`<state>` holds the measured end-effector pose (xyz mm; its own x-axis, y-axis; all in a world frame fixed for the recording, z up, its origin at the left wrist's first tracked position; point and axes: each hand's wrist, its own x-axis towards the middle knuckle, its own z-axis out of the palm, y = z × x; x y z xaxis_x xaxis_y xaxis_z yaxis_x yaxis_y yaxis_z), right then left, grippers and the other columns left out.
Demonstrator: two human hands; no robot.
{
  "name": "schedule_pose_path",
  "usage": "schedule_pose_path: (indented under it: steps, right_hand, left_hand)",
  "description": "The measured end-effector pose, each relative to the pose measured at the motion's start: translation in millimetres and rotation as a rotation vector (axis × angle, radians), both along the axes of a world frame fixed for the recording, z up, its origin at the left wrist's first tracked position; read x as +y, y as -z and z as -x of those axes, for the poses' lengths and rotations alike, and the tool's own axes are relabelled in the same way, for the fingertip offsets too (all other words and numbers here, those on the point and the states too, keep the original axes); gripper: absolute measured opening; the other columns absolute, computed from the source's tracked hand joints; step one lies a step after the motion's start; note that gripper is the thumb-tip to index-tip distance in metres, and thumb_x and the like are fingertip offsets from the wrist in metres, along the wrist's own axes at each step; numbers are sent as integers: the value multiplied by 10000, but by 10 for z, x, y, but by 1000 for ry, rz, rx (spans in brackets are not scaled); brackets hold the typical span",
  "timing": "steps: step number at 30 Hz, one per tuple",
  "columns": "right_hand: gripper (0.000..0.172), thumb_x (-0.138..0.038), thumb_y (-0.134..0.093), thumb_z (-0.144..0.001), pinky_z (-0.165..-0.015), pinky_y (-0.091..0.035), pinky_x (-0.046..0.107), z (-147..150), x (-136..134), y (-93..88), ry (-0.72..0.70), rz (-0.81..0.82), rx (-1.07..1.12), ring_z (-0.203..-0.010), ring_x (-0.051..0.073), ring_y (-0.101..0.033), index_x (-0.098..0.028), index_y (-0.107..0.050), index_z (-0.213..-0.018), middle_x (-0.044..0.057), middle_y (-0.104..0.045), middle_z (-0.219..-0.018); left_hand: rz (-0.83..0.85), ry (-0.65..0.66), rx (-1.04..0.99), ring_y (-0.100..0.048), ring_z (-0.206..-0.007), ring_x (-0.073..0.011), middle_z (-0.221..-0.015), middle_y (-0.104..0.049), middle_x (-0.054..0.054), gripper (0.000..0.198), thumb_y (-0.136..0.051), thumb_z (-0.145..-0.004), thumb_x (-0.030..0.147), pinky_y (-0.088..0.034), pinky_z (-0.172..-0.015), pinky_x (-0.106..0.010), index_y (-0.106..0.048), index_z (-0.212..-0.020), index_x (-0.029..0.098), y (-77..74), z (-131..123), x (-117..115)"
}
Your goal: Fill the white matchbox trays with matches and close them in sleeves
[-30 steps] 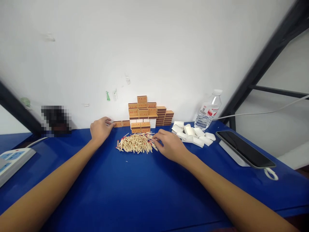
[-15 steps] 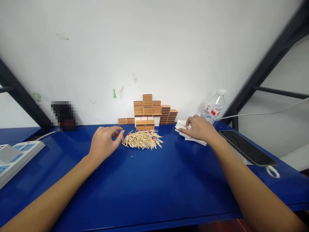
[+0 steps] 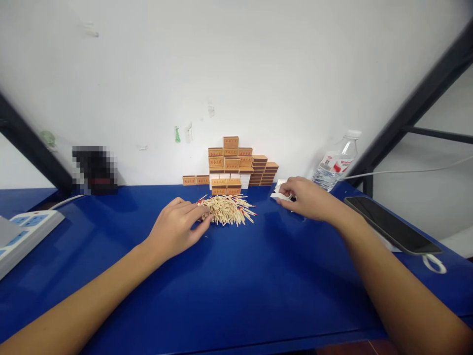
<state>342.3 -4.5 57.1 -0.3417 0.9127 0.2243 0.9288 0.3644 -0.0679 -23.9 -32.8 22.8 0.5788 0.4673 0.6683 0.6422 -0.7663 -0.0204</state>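
A heap of matchsticks (image 3: 231, 209) lies on the blue table (image 3: 229, 281) in front of a stack of orange matchboxes (image 3: 232, 165) against the wall. My left hand (image 3: 179, 229) rests at the heap's left edge, its fingertips pinching together on the matchsticks. My right hand (image 3: 308, 197) is closed on a white inner tray (image 3: 280, 194) to the right of the heap and covers the other white trays behind it.
A clear water bottle (image 3: 335, 162) stands at the back right beside a dark phone (image 3: 391, 224) on a white stand. A white power strip (image 3: 24, 234) lies at the far left. Black frame bars slant up on both sides.
My left hand came from the boxes at the wall to the heap's left edge. My right hand left the heap, went to the white trays and closed on one.
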Motion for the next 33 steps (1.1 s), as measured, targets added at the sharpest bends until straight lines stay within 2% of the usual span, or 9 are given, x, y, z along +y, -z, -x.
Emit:
schedule_pose_path:
  steps: [3,5,8,10,14,17,19,25,33]
  right_hand:
    - [209,-370,-652,-949,-674,-412,307,404,-239,18,-230,62,188,-727,179,-581,-204,-655,-821,35,-665,-805]
    - [218,-363,-709,-943,-669,-414,293,698,-429,90,-387,137,257,-737,165,-584,-206,-641,-808,17,-662,-807]
    - [182,-368,-776,-916,-679,-435,288,1009,-639,215,-500,241,294,-777,159,-619,-210,-686,-910,21,-694,-909]
    - [199,-396,-783,-911,-686,-449,285,1063,-670,248,-537,271,342,-794,157,-629,-222,-712,-976,21,-700,-940]
    - [123,-348,-714,-949,-704,-446,287,863,-481,204,-440,149,401,-752,147,-600,-228,-714,-919,-4,-666,-830]
    - [156,-365,-705,-933,-700,-436,307,675,-289,230,-238,43,314,-746,164,-592,-214,-702,-891,18,-660,-856]
    - [215,-415,-718,-912,-721,-446,323,622,-210,304,-167,18,251,-776,181,-605,-203,-685,-898,40,-665,-907]
    - [124,-311,-646,-915,-731,-454,325,706,-159,499,-101,25,199,-778,183,-614,-190,-665,-933,63,-664,-958]
    - [143,-298,-592,-943,-695,-427,328,602,-119,465,-62,152,171,-760,193,-595,-190,-645,-864,72,-664,-913]
  left_hand:
    - [33,28,22,-723,-710,-191,-832,-793,-39,218,-587,-1023,330,-493,-718,-356,-750,-1017,185,7,-35,-56]
    - [97,55,25,-720,-708,-191,-838,-790,-42,275,-619,-1005,424,-517,-709,-350,-752,-1056,189,15,-68,-114]
    - [245,105,39,-729,-746,-207,-875,-783,-50,463,-707,-903,587,-543,-691,-346,-742,-1145,194,23,-116,-200]
    - [330,117,77,-728,-773,-221,-896,-771,-54,548,-740,-836,669,-539,-671,-348,-750,-1123,202,23,-138,-234]
    - [402,107,153,-690,-738,-213,-867,-723,-45,613,-741,-782,751,-502,-632,-345,-756,-1042,197,24,-154,-243]
    - [427,99,194,-653,-693,-188,-850,-695,-31,541,-759,-782,698,-462,-608,-329,-743,-982,196,25,-152,-243]
    - [439,85,206,-635,-682,-181,-837,-679,-22,459,-766,-788,638,-447,-609,-328,-729,-925,201,24,-147,-250]
    - [514,115,207,-608,-680,-167,-835,-663,-15,292,-735,-823,481,-459,-630,-319,-711,-931,211,27,-153,-253]
    - [526,142,201,-620,-693,-168,-895,-680,-24,365,-717,-828,428,-476,-638,-326,-723,-1123,213,41,-160,-254]
